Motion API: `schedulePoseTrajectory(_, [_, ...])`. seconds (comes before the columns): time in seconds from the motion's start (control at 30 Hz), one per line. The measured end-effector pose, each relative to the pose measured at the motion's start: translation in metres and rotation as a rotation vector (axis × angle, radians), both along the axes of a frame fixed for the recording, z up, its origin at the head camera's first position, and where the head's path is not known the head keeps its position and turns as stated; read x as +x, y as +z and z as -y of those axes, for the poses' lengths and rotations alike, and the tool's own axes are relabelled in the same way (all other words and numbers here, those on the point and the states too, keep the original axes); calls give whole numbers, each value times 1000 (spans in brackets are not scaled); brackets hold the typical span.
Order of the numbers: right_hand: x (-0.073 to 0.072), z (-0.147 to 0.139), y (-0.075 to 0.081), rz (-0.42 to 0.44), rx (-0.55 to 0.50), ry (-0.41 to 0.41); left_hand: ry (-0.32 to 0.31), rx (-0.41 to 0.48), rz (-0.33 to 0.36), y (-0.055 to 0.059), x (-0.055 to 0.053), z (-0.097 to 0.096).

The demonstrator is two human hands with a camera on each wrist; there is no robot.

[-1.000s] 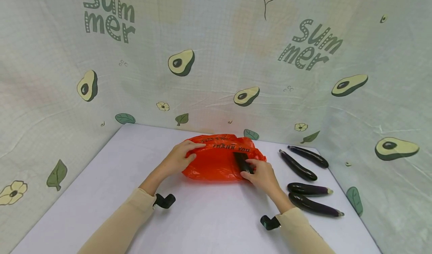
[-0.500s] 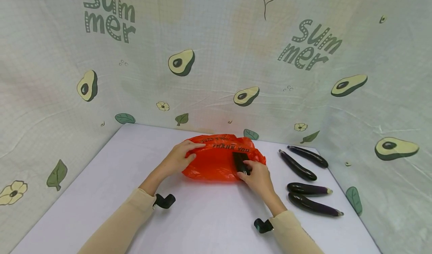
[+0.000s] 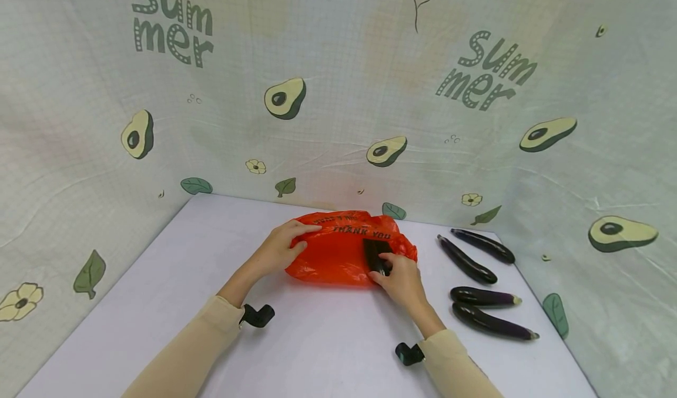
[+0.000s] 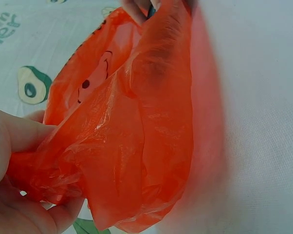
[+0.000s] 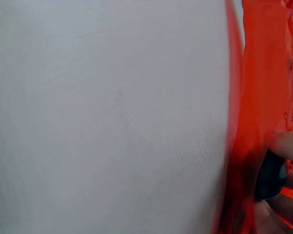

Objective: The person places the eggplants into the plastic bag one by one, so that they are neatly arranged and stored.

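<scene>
A red plastic bag [image 3: 330, 260] printed with THANK YOU lies on its side on the white table. My left hand [image 3: 277, 250] grips its left end; in the left wrist view, fingers [image 4: 27, 134] and thumb hold bunched plastic. At the bag's right side, my right hand [image 3: 404, 283] pinches a glossy black eggplant [image 3: 372, 256]. The right wrist view shows the eggplant's rounded dark end [image 5: 271, 178] between the fingers, against the red plastic. A dark shape shows through the film in the left wrist view. The rest of the eggplant is hidden by bag and hand.
On the table's right side lie several eggplants: one at the back [image 3: 483, 244], one slanting beside it [image 3: 467, 260], and two nearer ones, upper [image 3: 482, 296] and lower [image 3: 493, 321]. A printed cloth [image 3: 328, 104] hangs behind the table and along its sides.
My right hand has shifted slightly left with the eggplant, which now stands a little farther left against the bag. My left hand and the bag stay nearly still.
</scene>
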State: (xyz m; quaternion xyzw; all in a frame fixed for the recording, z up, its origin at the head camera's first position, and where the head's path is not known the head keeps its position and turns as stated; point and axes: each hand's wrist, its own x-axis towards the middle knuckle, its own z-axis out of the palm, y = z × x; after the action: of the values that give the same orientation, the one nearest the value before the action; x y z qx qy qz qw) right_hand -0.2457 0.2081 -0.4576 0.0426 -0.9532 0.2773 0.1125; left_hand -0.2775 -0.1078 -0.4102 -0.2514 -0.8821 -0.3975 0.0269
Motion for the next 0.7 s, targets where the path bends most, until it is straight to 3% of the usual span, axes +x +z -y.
schedulePoseTrajectory(0.37, [4, 0, 2, 1, 27, 44, -10, 4, -24, -1, 0, 1])
schedulePoseTrajectory(0.7, [1, -1, -1, 8, 24, 13, -9, 4, -27, 0, -1, 1])
